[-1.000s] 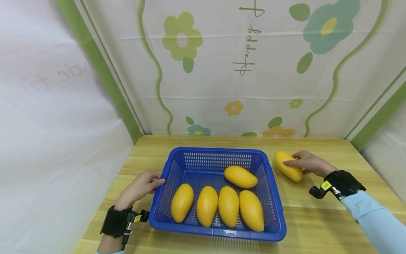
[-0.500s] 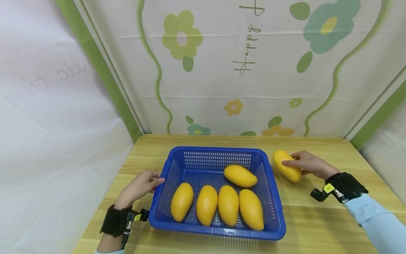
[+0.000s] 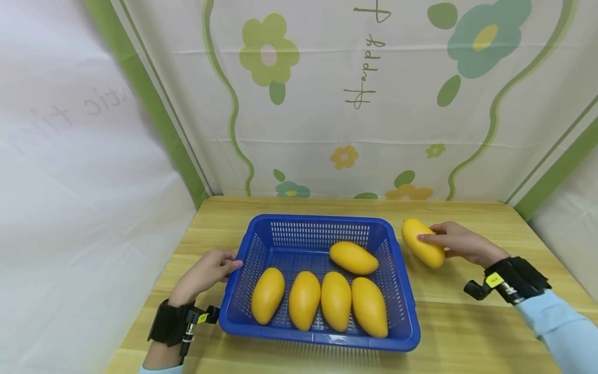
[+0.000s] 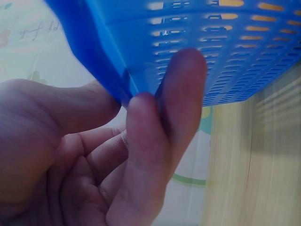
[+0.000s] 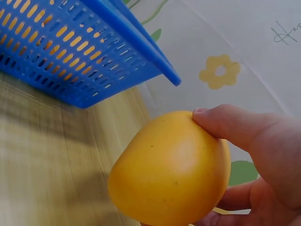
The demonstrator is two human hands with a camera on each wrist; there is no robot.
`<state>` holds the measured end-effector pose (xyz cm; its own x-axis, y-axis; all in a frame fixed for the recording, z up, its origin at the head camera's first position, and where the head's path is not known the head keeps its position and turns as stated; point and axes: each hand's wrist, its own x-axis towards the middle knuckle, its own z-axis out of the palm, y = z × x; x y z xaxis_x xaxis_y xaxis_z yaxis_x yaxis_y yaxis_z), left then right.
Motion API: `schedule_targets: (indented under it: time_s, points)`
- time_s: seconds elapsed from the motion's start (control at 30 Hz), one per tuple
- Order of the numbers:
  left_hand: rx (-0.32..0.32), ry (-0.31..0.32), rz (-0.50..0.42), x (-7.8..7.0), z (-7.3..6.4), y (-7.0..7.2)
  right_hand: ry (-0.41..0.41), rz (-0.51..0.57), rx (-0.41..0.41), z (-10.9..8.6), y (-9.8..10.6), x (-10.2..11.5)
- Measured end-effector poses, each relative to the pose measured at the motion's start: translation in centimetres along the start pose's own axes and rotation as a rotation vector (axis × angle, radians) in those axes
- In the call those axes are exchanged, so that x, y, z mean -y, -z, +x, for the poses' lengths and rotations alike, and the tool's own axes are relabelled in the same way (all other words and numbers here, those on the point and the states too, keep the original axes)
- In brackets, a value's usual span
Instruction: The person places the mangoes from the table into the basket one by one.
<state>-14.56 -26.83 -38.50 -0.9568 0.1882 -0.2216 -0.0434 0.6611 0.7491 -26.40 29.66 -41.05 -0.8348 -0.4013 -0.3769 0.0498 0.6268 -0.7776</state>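
A blue plastic basket [image 3: 322, 339] with slotted walls stands on the wooden table. Several yellow mangoes lie in it: a row along the near side, among them a mango [image 3: 268, 296] at the left end, and one mango [image 3: 353, 258] crosswise at the back right. My left hand [image 3: 208, 274] pinches the basket's left rim, thumb on top and fingers [image 4: 181, 94] against the outer wall. Right of the basket, my right hand [image 3: 460, 242] grips another mango [image 5: 171, 169] between thumb and fingers, close over the table. The far fingers are partly hidden behind this mango.
Bare wooden tabletop [image 3: 486, 322] lies to the right of the basket. A white curtain [image 3: 308, 119] with flowers and green bands hangs behind the table's back edge, and a plain white one [image 3: 93, 218] hangs at the left.
The right wrist has shifted slightly right and the gripped mango has tilted a little, its far end rising slightly. My left hand keeps its pinch on the rim; the basket's mangoes stay put.
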Motion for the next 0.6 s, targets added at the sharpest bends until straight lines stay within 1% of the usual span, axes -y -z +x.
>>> schedule_targets:
  time_s: [0.4, 0.6]
  points:
    - [-0.009, 0.011, 0.010, -0.1, -0.1, -0.1, 0.027, 0.052, 0.007, -0.6, 0.0, 1.1]
    - [-0.007, 0.019, 0.004, -0.1, 0.0, -0.1, 0.034, 0.056, 0.005, -0.6, -0.3, 1.5]
